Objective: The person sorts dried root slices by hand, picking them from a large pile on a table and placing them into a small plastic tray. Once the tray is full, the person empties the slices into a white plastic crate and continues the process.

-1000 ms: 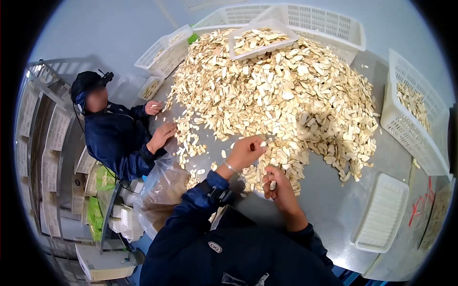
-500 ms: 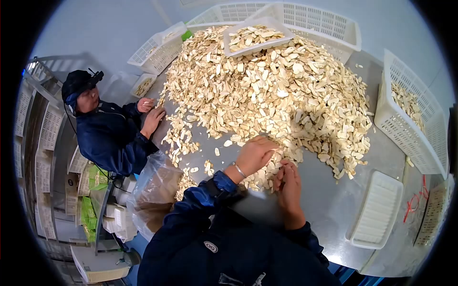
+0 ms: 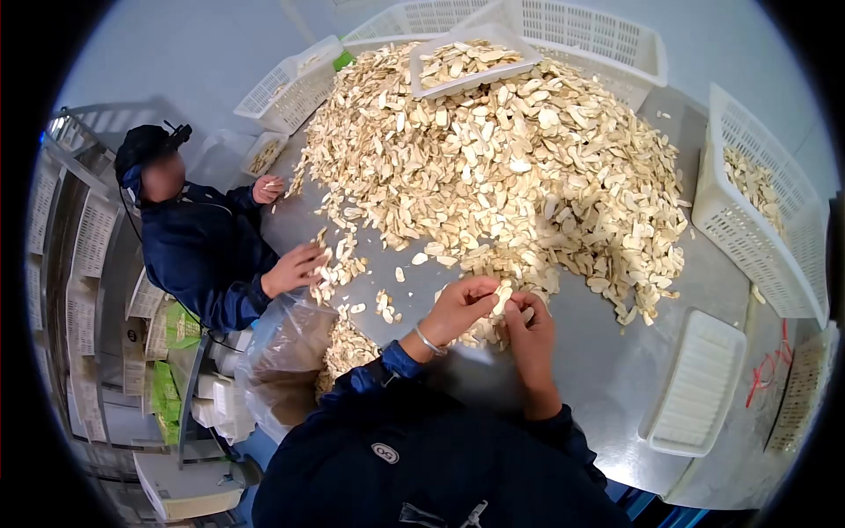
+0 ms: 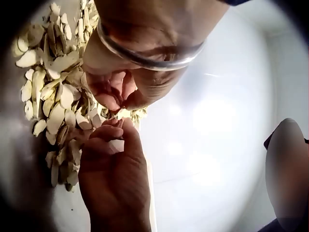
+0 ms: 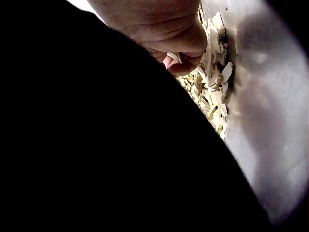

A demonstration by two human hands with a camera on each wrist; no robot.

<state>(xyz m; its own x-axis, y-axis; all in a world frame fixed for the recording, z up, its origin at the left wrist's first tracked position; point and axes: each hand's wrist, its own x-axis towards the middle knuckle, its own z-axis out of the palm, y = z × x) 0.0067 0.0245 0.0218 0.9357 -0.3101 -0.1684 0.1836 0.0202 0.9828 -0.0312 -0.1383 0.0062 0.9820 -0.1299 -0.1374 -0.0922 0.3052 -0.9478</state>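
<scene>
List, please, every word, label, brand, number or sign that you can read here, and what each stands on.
None can be quoted with certainty.
Oval badge on the dark jacket: marks too blurred to read surely.
Dark round mark on a brownish box: too small to read.
Green packs: no readable print.

A gray metal table (image 3: pixel 607 370) bears a broad pile (image 3: pixel 493 150) of pale slices, with loose slices (image 3: pixel 400 275) scattered at its near left edge. Behind the pile stand two white baskets (image 3: pixel 598 31); to its left are a smaller basket (image 3: pixel 304 101) and a small tub (image 3: pixel 280 151). Right of the pile sits a large basket (image 3: pixel 748 255) holding slices, and a white ribbed tray (image 3: pixel 697 383) and red cord (image 3: pixel 768 365) lie to its near right.
</scene>
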